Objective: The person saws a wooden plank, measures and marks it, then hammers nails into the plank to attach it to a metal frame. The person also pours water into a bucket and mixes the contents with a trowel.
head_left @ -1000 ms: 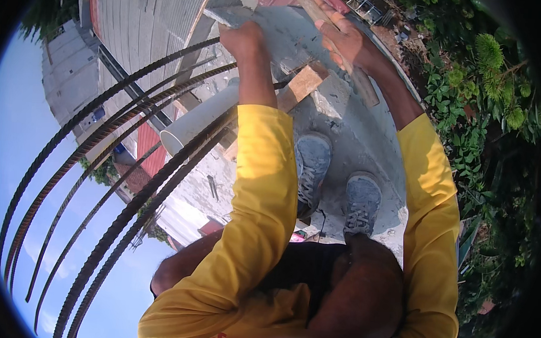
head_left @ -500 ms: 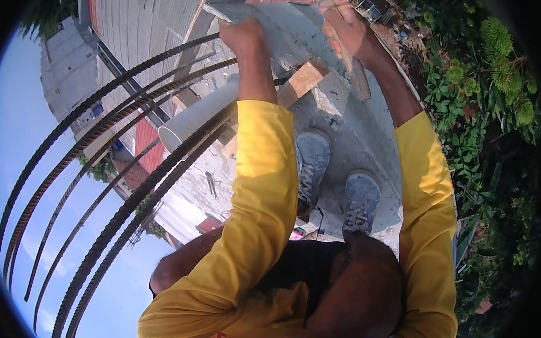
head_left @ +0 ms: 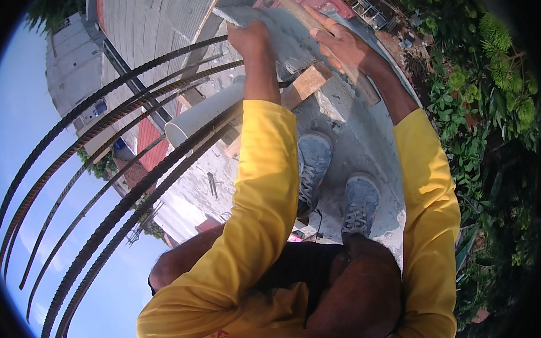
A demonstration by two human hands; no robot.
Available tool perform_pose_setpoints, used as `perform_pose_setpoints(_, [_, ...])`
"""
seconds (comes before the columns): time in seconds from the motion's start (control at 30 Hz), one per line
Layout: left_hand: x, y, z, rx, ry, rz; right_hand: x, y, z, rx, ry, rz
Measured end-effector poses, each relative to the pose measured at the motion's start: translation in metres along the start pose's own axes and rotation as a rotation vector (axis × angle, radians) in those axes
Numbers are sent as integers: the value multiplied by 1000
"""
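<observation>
My left hand (head_left: 250,38) is closed at the edge of a grey slab (head_left: 232,15), beside the ends of dark ribbed rebars (head_left: 136,72) that pass behind it. What its fingers hold is hidden. My right hand (head_left: 348,48) grips a long, flat wooden strip (head_left: 298,16), its fingers partly stretched along the wood. The strip slants across the grey concrete surface (head_left: 368,134), its near end beyond my wrist. Between my arms a short wood block (head_left: 308,85) lies against a rough concrete edge.
A white plastic pipe (head_left: 203,113) lies beside the rebars, which curve out to the left. My dusty shoes (head_left: 361,200) stand on the concrete. Green plants (head_left: 454,107) grow below the right edge. Corrugated roofing (head_left: 147,18) shows at the far left.
The wooden strip has tilted, its far end swinging left and its near end shifting slightly right. My right-hand fingers have stretched out more along it. My left hand keeps its place by the slab.
</observation>
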State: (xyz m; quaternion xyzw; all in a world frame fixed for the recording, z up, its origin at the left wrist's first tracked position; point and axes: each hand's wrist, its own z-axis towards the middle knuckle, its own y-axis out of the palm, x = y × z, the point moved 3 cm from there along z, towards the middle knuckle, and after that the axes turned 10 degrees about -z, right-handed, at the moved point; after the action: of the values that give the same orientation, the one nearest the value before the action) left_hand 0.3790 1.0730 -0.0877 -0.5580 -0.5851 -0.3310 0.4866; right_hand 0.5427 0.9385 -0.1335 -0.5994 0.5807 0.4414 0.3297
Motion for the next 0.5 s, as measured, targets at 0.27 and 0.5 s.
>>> perform_pose_setpoints(0.27, [-3,-1,3,-3,15,26,-1,0,-1,74,59,94])
perform_pose_setpoints(0.5, [-1,1,3,-26,66,22,-3,-5,-2,223,-29,185])
